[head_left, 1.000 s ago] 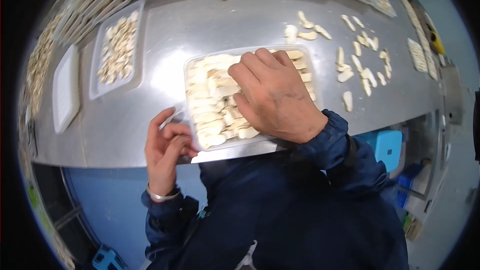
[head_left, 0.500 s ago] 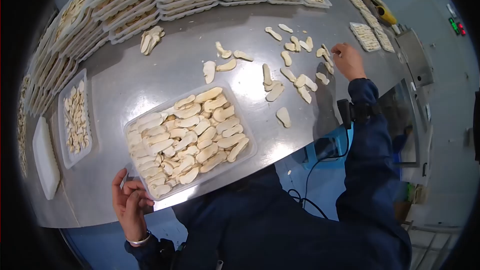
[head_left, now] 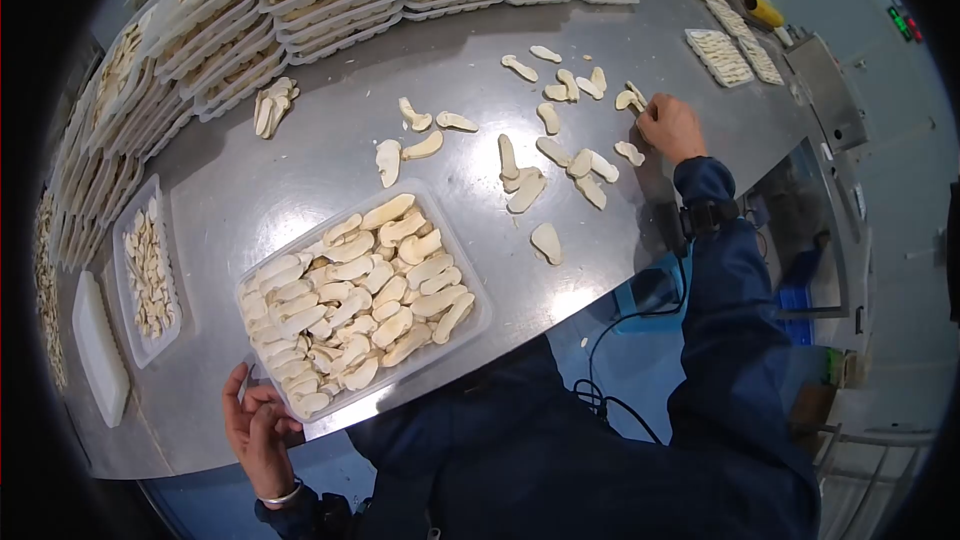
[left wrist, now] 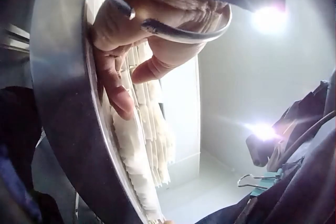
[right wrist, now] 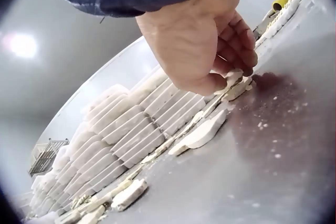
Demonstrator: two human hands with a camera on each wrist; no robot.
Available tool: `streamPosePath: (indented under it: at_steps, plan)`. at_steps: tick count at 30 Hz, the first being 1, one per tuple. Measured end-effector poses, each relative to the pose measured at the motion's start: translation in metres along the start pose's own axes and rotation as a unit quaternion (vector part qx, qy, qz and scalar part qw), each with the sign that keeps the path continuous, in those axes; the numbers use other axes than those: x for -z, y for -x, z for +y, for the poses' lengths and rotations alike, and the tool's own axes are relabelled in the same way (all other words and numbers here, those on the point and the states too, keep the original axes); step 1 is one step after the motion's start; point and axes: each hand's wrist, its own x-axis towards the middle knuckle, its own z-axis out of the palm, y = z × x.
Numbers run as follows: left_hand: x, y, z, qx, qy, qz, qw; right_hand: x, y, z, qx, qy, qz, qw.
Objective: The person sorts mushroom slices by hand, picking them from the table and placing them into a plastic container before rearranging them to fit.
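A clear plastic tray [head_left: 478, 312] full of pale mushroom slices [head_left: 350, 305] lies near the table's front edge. At its near left corner rests my left hand [head_left: 262, 440], fingers loosely bent and thumb apart from them. In the left wrist view that hand [left wrist: 152, 40] hangs beside the slices, a metal bangle round the wrist. My right hand [head_left: 673, 128] reaches far to the right over the table. Seen from the right wrist, its thumb and fingertips pinch a mushroom slice [right wrist: 234, 79] low over the metal, with another slice [right wrist: 202, 133] lying close by.
Loose slices [head_left: 546, 242] are scattered over the metal table [head_left: 200, 230] right of the tray. Stacks of filled trays [head_left: 340, 0] line the back. At left stand a part-filled tray [head_left: 172, 325] and a white tray [head_left: 100, 350]. Small trays [head_left: 720, 58] sit at far right.
My right hand has left the tray, moved right across the table and now pinches a slice there. The head view has turned; my left hand stays at the tray's corner.
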Motion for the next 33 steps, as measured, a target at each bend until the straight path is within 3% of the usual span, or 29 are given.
streamPosePath:
  at_steps: [5,9,12,19,25,27,30,33]
  plan:
    - [0.001,0.001,0.0,-0.003,0.003,-0.008,1.0,0.016,0.018,-0.015,0.055,-0.064,0.049,0.995]
    - [-0.003,0.001,0.003,-0.007,0.03,0.005,1.0,0.031,0.043,-0.062,0.087,-0.202,-0.004,0.976]
    - [-0.002,0.001,0.002,-0.008,0.02,-0.004,1.0,0.009,0.037,-0.068,0.147,-0.166,0.002,0.975]
    - [-0.003,0.002,0.0,-0.013,0.005,0.002,1.0,0.014,0.038,-0.073,0.106,-0.136,-0.047,0.984]
    - [-0.003,0.001,0.001,-0.017,-0.007,-0.004,1.0,0.003,0.032,-0.064,0.124,-0.141,-0.041,0.981]
    - [0.0,0.001,-0.001,-0.01,-0.009,0.006,1.0,0.003,0.034,-0.058,0.139,-0.157,0.0,0.978]
    - [-0.003,0.002,0.005,0.003,0.014,-0.003,1.0,0.03,0.054,-0.102,0.159,-0.205,0.019,0.966]
    - [0.002,0.0,0.002,0.0,0.058,-0.025,0.998,0.064,0.097,-0.18,0.269,-0.199,0.053,0.941]
